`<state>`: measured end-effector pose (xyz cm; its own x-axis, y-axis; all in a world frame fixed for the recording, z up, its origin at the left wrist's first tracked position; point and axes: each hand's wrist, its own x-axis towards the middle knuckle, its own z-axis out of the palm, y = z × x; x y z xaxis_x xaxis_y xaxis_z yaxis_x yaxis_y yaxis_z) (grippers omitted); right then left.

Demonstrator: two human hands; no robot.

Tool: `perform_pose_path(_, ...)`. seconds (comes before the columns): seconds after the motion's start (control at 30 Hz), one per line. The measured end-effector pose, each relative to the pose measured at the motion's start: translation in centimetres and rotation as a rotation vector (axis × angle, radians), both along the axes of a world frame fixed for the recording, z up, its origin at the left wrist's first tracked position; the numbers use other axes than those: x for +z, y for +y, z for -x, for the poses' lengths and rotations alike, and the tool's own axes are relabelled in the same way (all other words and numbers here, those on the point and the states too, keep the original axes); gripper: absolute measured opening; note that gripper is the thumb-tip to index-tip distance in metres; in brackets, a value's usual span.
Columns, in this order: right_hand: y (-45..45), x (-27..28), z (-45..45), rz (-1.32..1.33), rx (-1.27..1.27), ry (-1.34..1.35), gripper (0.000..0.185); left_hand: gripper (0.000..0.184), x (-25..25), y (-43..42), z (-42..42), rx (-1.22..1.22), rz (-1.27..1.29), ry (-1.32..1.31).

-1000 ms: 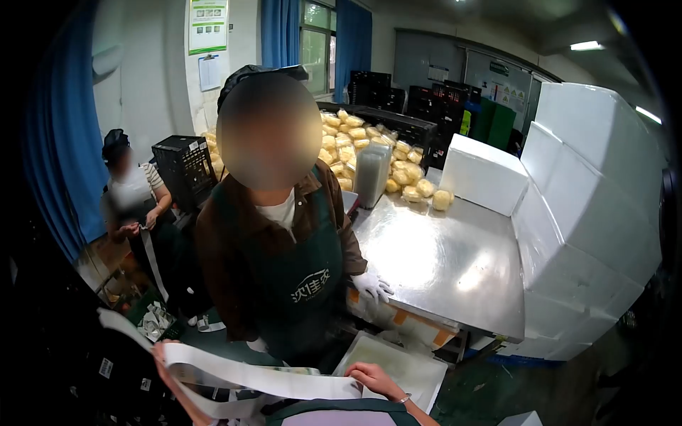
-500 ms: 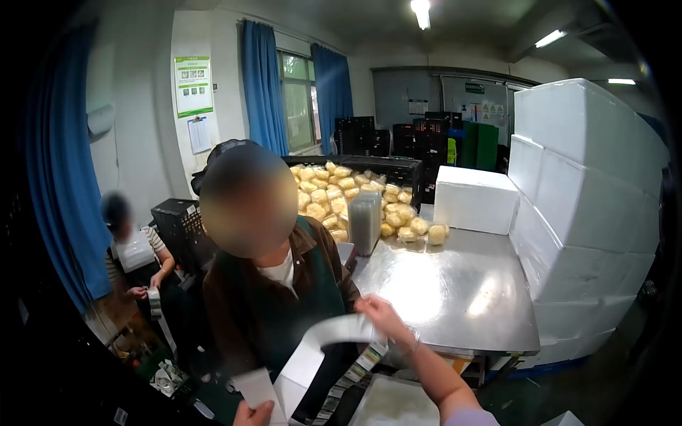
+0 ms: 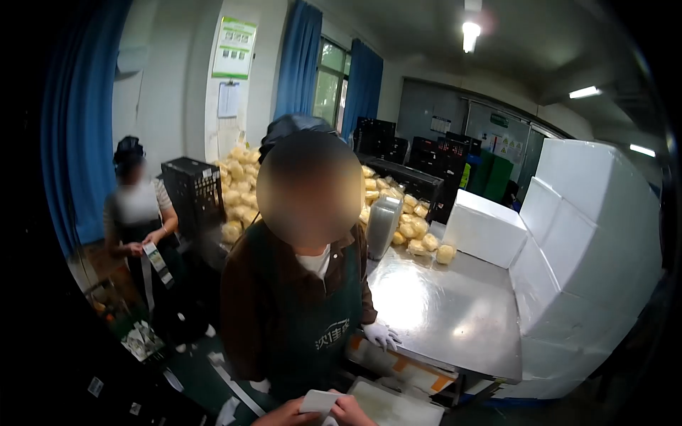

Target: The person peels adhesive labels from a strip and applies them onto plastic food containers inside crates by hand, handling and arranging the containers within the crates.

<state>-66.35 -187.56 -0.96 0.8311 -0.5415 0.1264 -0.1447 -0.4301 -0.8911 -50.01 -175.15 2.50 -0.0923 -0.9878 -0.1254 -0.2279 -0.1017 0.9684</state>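
At the bottom edge, a folded strip of labels (image 3: 319, 402) shows its plain white side. My left hand (image 3: 286, 414) is closed on its left end, thumb and fingers pinching it. From the right, my right hand (image 3: 349, 412) grips the same strip, close beside the left hand. The lower parts of both hands are cut off by the frame. Just beyond them stands a person in a dark green apron (image 3: 330, 355), facing me.
That person's white-gloved hand (image 3: 381, 336) rests on the steel table (image 3: 455, 312). Bagged yellow goods (image 3: 419, 231) lie at its back; white foam boxes (image 3: 590, 234) are stacked right. Further left, another person (image 3: 138, 213) holds a label strip (image 3: 158, 264). A pale tray (image 3: 394, 405) sits below.
My hands have come together low down, and the long looped strip is now gathered between them. The view has turned left. The facing person now stands upright, a gloved hand showing on the table.
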Motion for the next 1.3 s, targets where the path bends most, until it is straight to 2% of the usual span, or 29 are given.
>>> perform_pose_path(0.07, 0.6, 1.8, -0.6, 0.035, -0.02, -0.16, 0.018, 0.036, 0.9, -1.4, -0.3, -0.134, 0.158, 0.012)
perform_pose_path(0.1, 1.1, 3.2, -0.8, -0.123, -0.063, -0.091, 0.017, 0.038, 1.1, -1.8, -0.5, -0.162, 0.229, -0.023)
perform_pose_path(0.13, 1.8, 6.0, -1.3, -0.047, -0.129, 0.019, 0.017, 0.033, 1.1, -2.2, -1.4, -0.255, 0.318, -0.156)
perform_pose_path(0.2, 2.0, 5.5, -2.1, -0.063, -0.21, 0.031, 0.017, 0.038, 1.8, -2.3, -2.0, -0.314, 0.201, 0.057)
perform_pose_path(0.23, 2.0, 5.5, -2.4, -0.06, -0.214, 0.04, 0.017, 0.038, 1.7, -2.3, -2.5, -0.317, 0.204, 0.066)
perform_pose_path(0.3, 2.3, 6.0, -2.5, -0.08, -0.216, -0.015, 0.018, 0.038, 0.8, -2.5, -3.4, -0.333, -0.182, 0.306)
perform_pose_path(0.33, 2.5, 6.7, -2.6, 0.023, -0.191, -0.14, 0.018, 0.044, -0.4, -3.0, -3.9, -0.336, -0.081, 0.378)
perform_pose_path(0.4, 2.7, 5.7, -2.1, -0.341, -0.295, -0.129, 0.025, 0.042, 1.8, -3.0, -4.8, -0.271, 0.031, 0.37)
perform_pose_path(0.47, 3.0, 6.1, -1.2, -0.45, -0.342, -0.196, 0.036, 0.033, 4.2, -2.7, -6.1, -0.198, 0.082, 0.469)
perform_pose_path(0.53, 3.5, 6.0, -0.1, -0.41, -0.392, -0.26, 0.046, 0.03, 4.5, -3.0, -7.9, -0.108, 0.073, 0.53)
perform_pose_path(0.6, 4.1, 5.2, 1.6, -0.425, -0.46, -0.309, 0.052, 0.026, 5.3, -3.0, -9.1, -0.011, 0.17, 0.747)
perform_pose_path(0.67, 5.4, 5.2, 3.0, -0.466, -0.531, -0.329, 0.057, 0.025, 7.6, -3.4, -10.0, 0.011, 0.162, 0.979)
perform_pose_path(0.73, 6.7, 5.3, 4.1, -0.486, -0.56, -0.342, 0.059, 0.021, 11.3, -4.1, -9.8, -0.139, 0.348, 1.272)
perform_pose_path(0.8, 7.9, 5.5, 4.9, -0.493, -0.567, -0.357, 0.059, 0.03, 12.1, -5.0, -9.7, -0.074, 0.586, 1.296)
perform_pose_path(0.83, 8.6, 5.4, 5.2, -0.502, -0.544, -0.355, 0.06, 0.035, 12.1, -6.0, -10.2, -0.173, 0.677, 1.305)
perform_pose_path(0.93, 9.7, 3.4, 6.1, -0.5, -0.561, -0.327, 0.065, 0.03, 12.8, -5.9, -10.7, -0.133, 0.734, 1.302)
perform_pose_path(0.97, 10.0, 3.8, 6.2, -0.434, -0.557, -0.262, 0.072, 0.028, 13.0, -6.0, -11.0, -0.111, 0.754, 1.294)
perform_pose_path(1.07, 10.4, 2.8, 7.1, -0.33, -0.506, -0.144, 0.073, 0.03, 14.5, -6.3, -12.1, -0.008, 0.787, 1.104)
perform_pose_path(1.1, 10.6, 2.7, 7.5, -0.365, -0.525, -0.214, 0.056, 0.03, 14.8, -6.4, -12.4, 0.04, 0.783, 1.039)
perform_pose_path(1.13, 10.9, 2.6, 8.3, -0.364, -0.55, -0.229, 0.056, 0.031, 15.3, -6.7, -12.3, 0.083, 0.782, 0.973)
perform_pose_path(1.2, 11.1, 2.7, 10.7, -0.306, -0.616, 0.058, 0.036, 0.03, 15.9, -7.1, -10.4, 0.123, 0.742, 1.052)
perform_pose_path(1.23, 11.7, 3.5, 11.7, -0.401, -0.65, 0.026, 0.021, 0.031, 16.0, -7.3, -9.1, 0.139, 0.68, 1.062)
perform_pose_path(1.3, 12.9, 3.5, 14.4, -0.423, -0.782, -0.084, 0.018, 0.032, 15.6, -8.5, -5.3, 0.113, 0.588, 1.075)
